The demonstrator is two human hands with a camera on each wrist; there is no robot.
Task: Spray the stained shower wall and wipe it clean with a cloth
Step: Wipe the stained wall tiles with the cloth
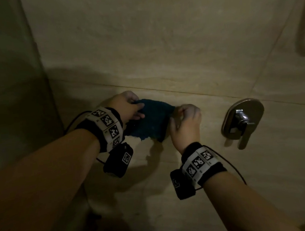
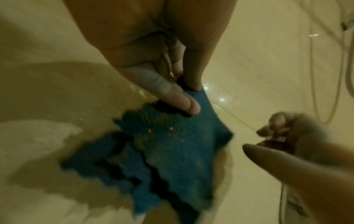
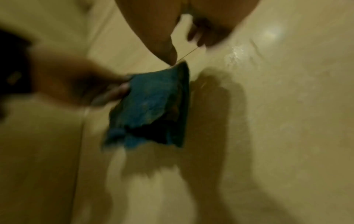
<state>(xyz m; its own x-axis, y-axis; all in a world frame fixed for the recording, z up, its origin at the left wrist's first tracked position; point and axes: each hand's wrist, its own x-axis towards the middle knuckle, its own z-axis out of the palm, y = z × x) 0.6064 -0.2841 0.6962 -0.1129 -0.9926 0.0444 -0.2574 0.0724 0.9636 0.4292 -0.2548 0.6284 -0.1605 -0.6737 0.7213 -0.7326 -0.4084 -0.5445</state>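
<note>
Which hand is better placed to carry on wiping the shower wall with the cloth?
Left, probably. The left hand already grips the blue cloth at its top edge, right by the shower wall. The right hand sits beside the cloth's corner with fingers curled; whether it grips the cloth is unclear.

Nothing here can be read as words, numbers or a brand. The only markings are black-and-white square code patterns printed on the white band [image 1: 107,124] round the left wrist, on the white band [image 1: 200,162] round the right wrist, and one on the black camera box [image 1: 119,161] hanging under the left wrist; they carry no letters.
</note>
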